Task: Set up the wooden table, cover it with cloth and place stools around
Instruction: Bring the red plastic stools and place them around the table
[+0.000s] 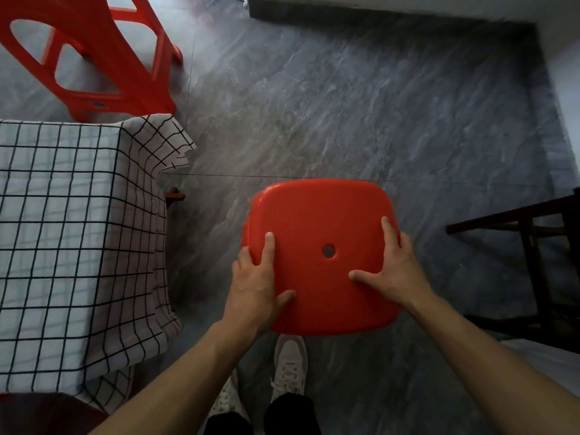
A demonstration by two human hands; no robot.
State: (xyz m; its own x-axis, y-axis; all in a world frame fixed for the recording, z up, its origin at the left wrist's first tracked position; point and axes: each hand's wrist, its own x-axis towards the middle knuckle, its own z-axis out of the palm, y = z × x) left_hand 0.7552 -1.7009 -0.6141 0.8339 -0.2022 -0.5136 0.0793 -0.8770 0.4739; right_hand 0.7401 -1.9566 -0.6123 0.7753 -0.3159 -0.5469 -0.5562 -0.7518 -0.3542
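grey stone-patterned floor (345, 105), wide and bare ahead, with open room to the right of the counter. checked cloth (62, 230) draped over the counter, hem hanging at the near corner. red plastic stool (320, 255) carried just beside that corner, above the white shoes (290, 365). left hand (254, 284) and right hand (398, 271) each wrapped over a seat edge, grip clenched on it. risked snagging the hem with a hidden leg, or knocking the dark wooden frame (533, 246) at right.
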